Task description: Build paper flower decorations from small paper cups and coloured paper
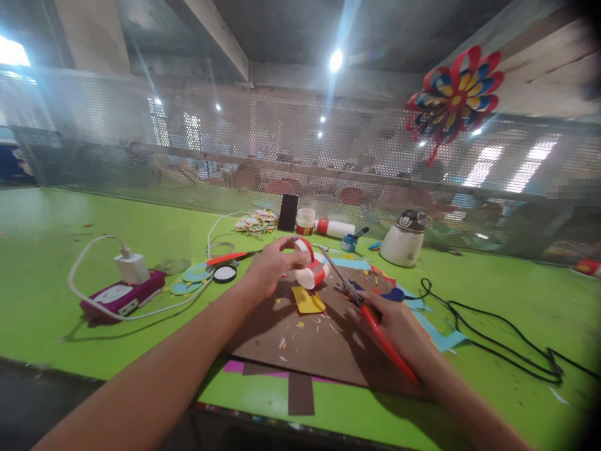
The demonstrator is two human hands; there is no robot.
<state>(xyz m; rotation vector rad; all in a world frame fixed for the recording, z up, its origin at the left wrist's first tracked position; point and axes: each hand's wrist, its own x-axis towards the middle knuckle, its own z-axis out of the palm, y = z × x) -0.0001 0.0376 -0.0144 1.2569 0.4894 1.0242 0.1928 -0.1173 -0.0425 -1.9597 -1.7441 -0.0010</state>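
Note:
My left hand [277, 266] pinches a curled piece of red-and-white paper [304, 248] between thumb and fingers. Just below it, a second red-and-white paper curl [313, 275] rests above the brown board [300, 347]. My right hand [387, 316] is closed around red-handled scissors [385, 341], their metal blades pointing up and left toward the paper. A folded yellow piece [308, 300] lies on the board between my hands, among small paper scraps. Beside my right hand is a blue tool [394, 294], partly hidden, with a black cord.
A purple power strip [123, 294] with a white charger [131, 266] stands left. Behind are a phone [288, 213], a jar [305, 221], a white roll [340, 228], a blue paint pot [349, 242] and a white kettle-shaped container [402, 241]. The black cord [498, 319] loops right.

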